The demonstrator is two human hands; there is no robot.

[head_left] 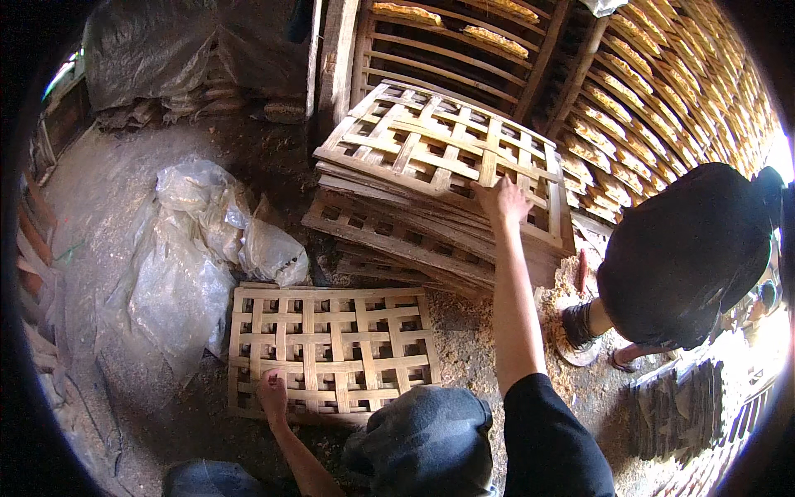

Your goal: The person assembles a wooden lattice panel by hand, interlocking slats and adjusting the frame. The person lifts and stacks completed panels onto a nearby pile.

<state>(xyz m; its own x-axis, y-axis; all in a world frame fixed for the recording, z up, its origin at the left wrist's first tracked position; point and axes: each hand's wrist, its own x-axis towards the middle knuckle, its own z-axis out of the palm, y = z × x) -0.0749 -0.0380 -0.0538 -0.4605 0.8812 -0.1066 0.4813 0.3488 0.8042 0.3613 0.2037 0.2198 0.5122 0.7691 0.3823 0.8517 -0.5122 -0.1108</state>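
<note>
A flat rack of woven wooden strips [360, 361] lies low in front of me. My left hand [273, 394] is closed at its left front part, fingers curled at a strip. Farther off and to the right, a similar woven rack [490, 149] tops a tilted, uneven stack of racks [397, 236]. My right arm reaches out to it, and my right hand [503, 201] is closed on the strips near its front right part. The fingertips of both hands are partly hidden.
Crumpled clear plastic sheeting [178, 257] lies on the floor at left. A person in dark clothes [687, 248] bends over at right, beside stacked grey slabs [683, 406]. Shelves of yellowish pieces [654, 91] rise behind. A wooden post [335, 74] stands beyond the stack.
</note>
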